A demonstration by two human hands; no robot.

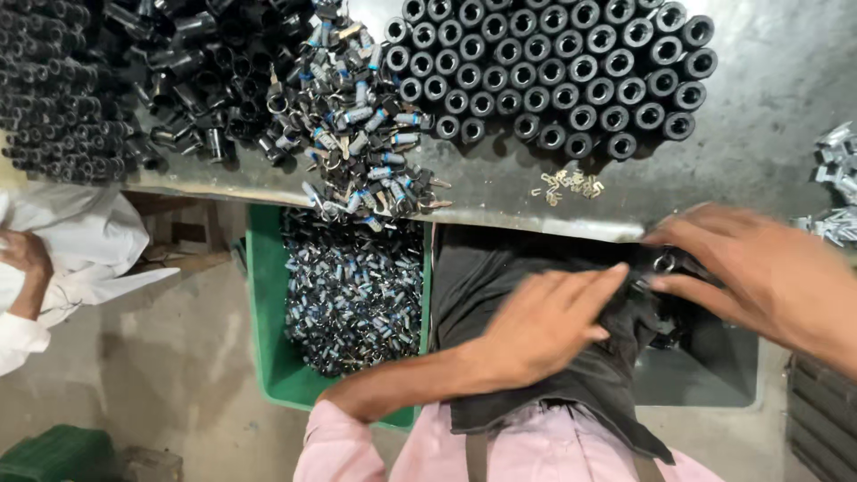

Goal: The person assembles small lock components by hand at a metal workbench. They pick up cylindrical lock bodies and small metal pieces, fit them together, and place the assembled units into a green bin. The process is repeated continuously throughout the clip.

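Note:
My left hand (544,321) lies flat on a dark cloth (527,357) spread over my lap, fingers stretched toward the right. My right hand (759,272) reaches in from the right, its fingertips pinching a small black cylindrical part with a metal ring (662,262) at the cloth's upper edge. Both hands are below the front edge of a grey metal table (768,80). Whether more parts lie in the cloth fold is hidden by the hands.
On the table stand several upright black cylinders (553,71), a heap of small keyed metal parts (361,116), loose black tubes (196,71) and tiny brass pieces (567,185). A green crate (263,303) of metal parts sits below. Another person's hand (25,259) is at left.

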